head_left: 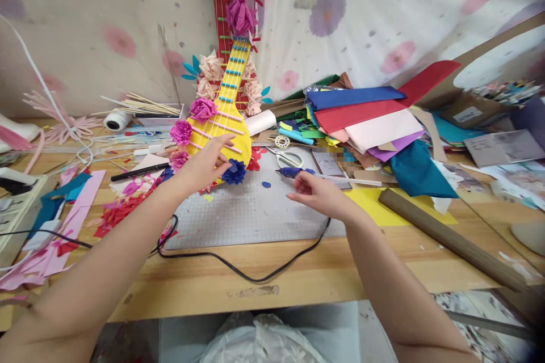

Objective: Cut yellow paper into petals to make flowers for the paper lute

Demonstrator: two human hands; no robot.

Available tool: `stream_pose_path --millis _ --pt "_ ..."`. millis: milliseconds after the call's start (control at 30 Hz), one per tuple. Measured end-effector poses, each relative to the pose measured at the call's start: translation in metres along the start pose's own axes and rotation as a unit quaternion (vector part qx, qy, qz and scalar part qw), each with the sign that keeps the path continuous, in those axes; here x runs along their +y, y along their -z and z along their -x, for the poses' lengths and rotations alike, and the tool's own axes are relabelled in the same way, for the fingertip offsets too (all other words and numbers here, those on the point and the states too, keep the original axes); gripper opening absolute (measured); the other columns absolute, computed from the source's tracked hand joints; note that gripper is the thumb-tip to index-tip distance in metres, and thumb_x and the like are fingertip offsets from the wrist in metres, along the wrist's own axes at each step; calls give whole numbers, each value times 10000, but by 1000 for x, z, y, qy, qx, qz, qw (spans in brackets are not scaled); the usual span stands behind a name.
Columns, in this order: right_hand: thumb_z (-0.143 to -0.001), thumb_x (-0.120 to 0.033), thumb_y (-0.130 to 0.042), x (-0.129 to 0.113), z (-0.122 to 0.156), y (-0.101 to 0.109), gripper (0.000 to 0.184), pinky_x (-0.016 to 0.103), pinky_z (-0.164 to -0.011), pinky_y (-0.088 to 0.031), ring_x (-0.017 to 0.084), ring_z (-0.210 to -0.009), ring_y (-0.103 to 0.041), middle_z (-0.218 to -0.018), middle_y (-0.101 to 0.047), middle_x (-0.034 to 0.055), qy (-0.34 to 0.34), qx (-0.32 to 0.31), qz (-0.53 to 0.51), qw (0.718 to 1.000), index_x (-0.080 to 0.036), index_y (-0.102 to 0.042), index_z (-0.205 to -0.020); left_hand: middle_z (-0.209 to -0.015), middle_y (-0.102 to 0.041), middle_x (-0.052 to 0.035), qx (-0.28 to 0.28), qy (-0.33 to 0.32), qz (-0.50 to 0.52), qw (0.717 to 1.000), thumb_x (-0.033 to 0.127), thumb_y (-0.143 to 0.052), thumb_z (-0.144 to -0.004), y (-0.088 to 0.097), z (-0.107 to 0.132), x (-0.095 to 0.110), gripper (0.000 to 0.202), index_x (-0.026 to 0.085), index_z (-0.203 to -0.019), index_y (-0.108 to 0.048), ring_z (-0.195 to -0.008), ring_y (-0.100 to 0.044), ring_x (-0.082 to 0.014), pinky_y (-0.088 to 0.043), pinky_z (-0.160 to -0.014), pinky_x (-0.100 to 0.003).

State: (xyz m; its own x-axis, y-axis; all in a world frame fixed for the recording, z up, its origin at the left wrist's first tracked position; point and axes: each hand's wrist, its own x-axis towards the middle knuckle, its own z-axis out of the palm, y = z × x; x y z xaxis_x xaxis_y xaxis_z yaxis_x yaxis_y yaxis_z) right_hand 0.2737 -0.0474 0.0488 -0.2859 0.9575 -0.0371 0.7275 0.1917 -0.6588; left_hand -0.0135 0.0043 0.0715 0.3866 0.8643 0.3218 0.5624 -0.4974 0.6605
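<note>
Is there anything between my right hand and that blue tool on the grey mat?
Nothing visible does. The right hand is just in front of the blue tool, with only bare grey mat between them.

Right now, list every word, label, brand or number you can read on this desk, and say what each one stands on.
Nothing here can be read as text.
White label on the cardboard box: print too small to read.
Phone on the cutting mat: screen blurred.
Grey printed sheet at the right: print too small to read.
</note>
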Motion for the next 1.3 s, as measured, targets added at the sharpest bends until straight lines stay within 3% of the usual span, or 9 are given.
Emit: stream_pose_path --millis 133,300,400,533,767,1000,1300 --pt "-714 -374 -603 -27 -35 -25 266 278 -658 -459 133 -706 -585 -801 -623 14 83 17 -171 982 -203 -479 -875 -1200 -547 -76 -16 -21 -25 999 134 -582 -700 0 -5 9 635 273 -1292 -400 -674 -612 -91 -506 -737 -283" --pt "-721 -323 -585 -44 -67 -41 215 290 -670 -465 127 -694 -570 -815 -617 18 99 96 -204 969 -195 -469 -848 -994 -644 -42 26 13 -8 1000 190 -590 -707 21 -5 2 659 256 -1315 -344 -726 -639 -123 -516 -718 -278" --pt "-726 -254 -567 -54 -79 -49 242 314 -742 -463 153 -818 -584 -924 -644 36 141 113 -175 968 -197 -466 -939 -881 -660 -23 51 15 4 999 196 -605 -699 27 -3 -7 672 240 -1313 -333 -748 -644 -134 -515 -739 -283" --pt "-715 -186 -565 -69 -93 -65 370 385 -894 -397 214 -1026 -508 -1056 -644 47 224 117 -62 966 -202 -456 -1068 -810 -651 -3 78 31 -5 996 178 -606 -689 27 -1 -16 639 230 -1281 -370 -740 -639 -137 -508 -720 -276" --pt "-715 -159 -545 -73 -101 -84 339 390 -879 -394 232 -1012 -478 -1043 -628 64 249 88 23 964 -199 -512 -1050 -771 -651 9 105 88 -12 991 164 -606 -662 24 -2 -30 594 226 -1223 -421 -721 -639 -151 -494 -680 -276" --pt "-762 -195 -521 -56 -87 -86 325 400 -889 -408 243 -1008 -479 -1004 -631 90 335 99 76 934 -176 -543 -1085 -823 -674 -2 56 75 -47 995 133 -552 -703 10 -9 -35 518 229 -1204 -463 -711 -645 -148 -486 -668 -261" --pt "-811 -219 -483 -47 -79 -94 343 426 -940 -387 256 -1116 -440 -1193 -601 67 397 98 133 903 -188 -530 -1150 -864 -680 11 -7 5 -107 994 152 -509 -748 2 -10 -39 421 257 -1156 -520 -782 -644 -157 -469 -716 -262"
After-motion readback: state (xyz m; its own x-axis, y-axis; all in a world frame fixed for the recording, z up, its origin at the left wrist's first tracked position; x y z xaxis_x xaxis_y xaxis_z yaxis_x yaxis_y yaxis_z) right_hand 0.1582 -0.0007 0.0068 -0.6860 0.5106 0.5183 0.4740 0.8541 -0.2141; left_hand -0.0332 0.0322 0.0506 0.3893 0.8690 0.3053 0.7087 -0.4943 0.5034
